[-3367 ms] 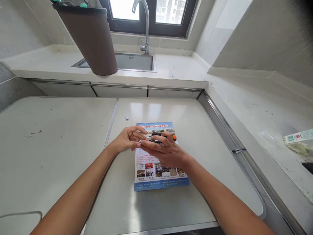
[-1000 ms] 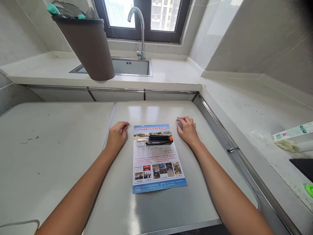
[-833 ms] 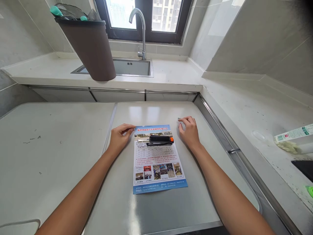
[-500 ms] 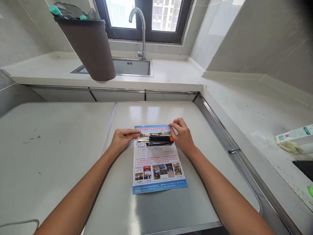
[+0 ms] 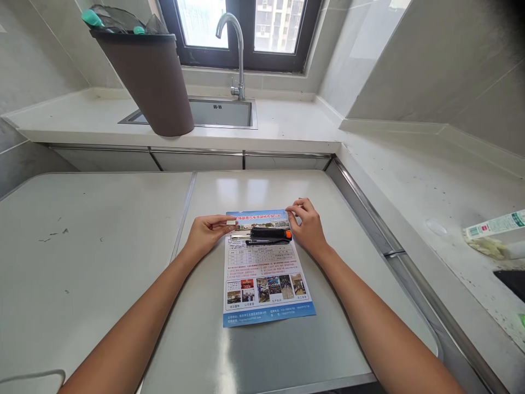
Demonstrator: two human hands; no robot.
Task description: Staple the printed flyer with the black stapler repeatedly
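Note:
A printed flyer [image 5: 266, 268] with blue bands, red lettering and small photos lies on the pale folding table. Across its upper part rests a black stapler [image 5: 268, 234] with an orange end on the right and a silver metal part to the left. My left hand [image 5: 207, 234] is closed at the flyer's upper left, a small pale rectangular piece [image 5: 231, 222] at its fingertips; whether this belongs to the flyer I cannot tell. At the upper right corner, my right hand [image 5: 307, 225] pinches the flyer's edge, just beyond the stapler's orange end.
Behind the table, a brown bin [image 5: 147, 82] with green-capped bottles stands on the counter, partly before the sink [image 5: 223, 112] and left of the faucet [image 5: 241, 60]. On the right counter [image 5: 394, 153] lies a clear package [image 5: 496, 235]. A seam [image 5: 184, 213] divides the tabletop.
The small pale piece now shows at my left fingertips. My right hand has shifted slightly to the right along the flyer's corner. The stapler stays on the flyer.

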